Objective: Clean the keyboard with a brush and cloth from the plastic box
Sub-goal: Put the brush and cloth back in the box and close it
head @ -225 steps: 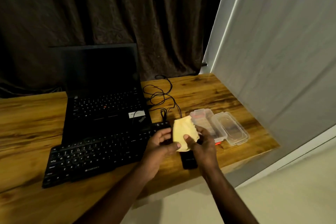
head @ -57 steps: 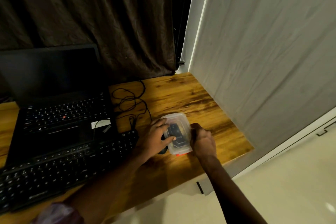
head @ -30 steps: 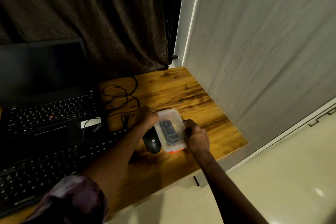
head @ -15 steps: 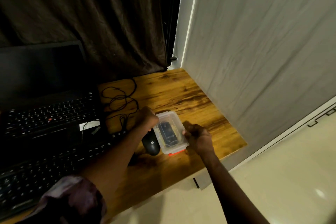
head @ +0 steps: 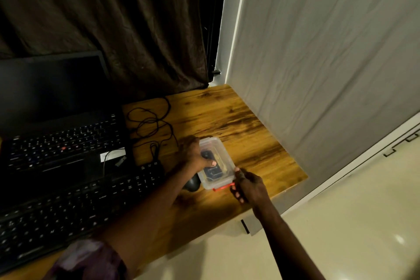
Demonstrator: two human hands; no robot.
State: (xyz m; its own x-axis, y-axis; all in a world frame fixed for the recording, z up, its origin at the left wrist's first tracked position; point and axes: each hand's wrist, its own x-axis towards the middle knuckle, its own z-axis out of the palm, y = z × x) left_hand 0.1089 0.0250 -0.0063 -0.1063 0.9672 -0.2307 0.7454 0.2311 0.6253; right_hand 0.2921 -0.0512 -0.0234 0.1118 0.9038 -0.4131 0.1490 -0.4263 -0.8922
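The step in hand seems to be the red latch (head: 221, 187) of the plastic box (head: 218, 143), which stands on the table (head: 238, 125) right of the keyboard (head: 79, 207), its lid on. The left hand (head: 195, 154) grips the box's left side, thumb pressing on the lid. The right hand (head: 248, 185), fingers curled, pinches the near corner at the latch. Inside are a dark object (head: 212, 171), perhaps the brush, and a yellowish strip (head: 223, 166), perhaps the cloth. Next, the latch needs a firm push while the box is kept steady

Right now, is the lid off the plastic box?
No, the clear lid sits on the box, with the left hand on top and the right hand at its red clip.
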